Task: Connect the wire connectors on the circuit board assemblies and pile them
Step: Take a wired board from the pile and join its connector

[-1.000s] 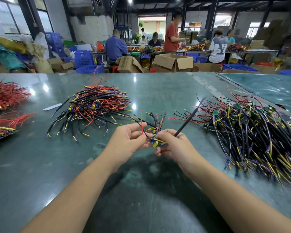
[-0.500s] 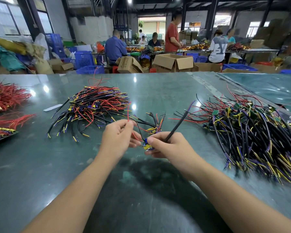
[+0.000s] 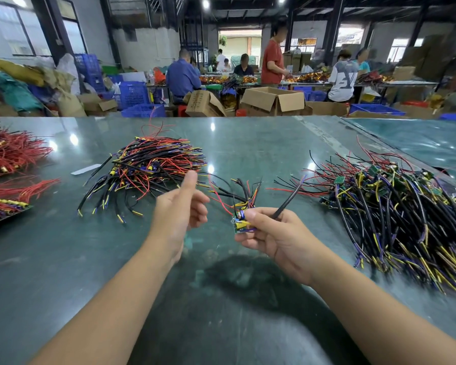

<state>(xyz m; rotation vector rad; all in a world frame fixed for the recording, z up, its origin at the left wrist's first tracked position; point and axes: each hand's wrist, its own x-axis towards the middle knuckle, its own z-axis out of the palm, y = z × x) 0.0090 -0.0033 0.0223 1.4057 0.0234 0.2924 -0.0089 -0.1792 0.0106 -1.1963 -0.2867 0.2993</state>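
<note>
My right hand [image 3: 274, 233] grips a small circuit board assembly [image 3: 240, 222] with blue and yellow parts; its black, red and yellow wires fan upward and a thick black cable [image 3: 287, 201] sticks out to the upper right. My left hand [image 3: 182, 209] hovers just left of the board, thumb up, fingers loosely curled, holding nothing. A thin red wire [image 3: 219, 198] from the board loops between the two hands. A pile of wired assemblies [image 3: 153, 167] lies behind the left hand. A larger pile of boards and wires [image 3: 395, 214] lies at the right.
The work goes on over a glossy green table [image 3: 90, 259]. Red wire bundles [image 3: 8, 154] and a tray of them [image 3: 3, 204] lie at the left edge. A white strip [image 3: 86, 169] lies by the left pile. Boxes, blue crates and several people fill the background.
My left hand has let go of the assembly and pulled away to the left, thumb raised. My right hand keeps hold of the board and has shifted slightly right.
</note>
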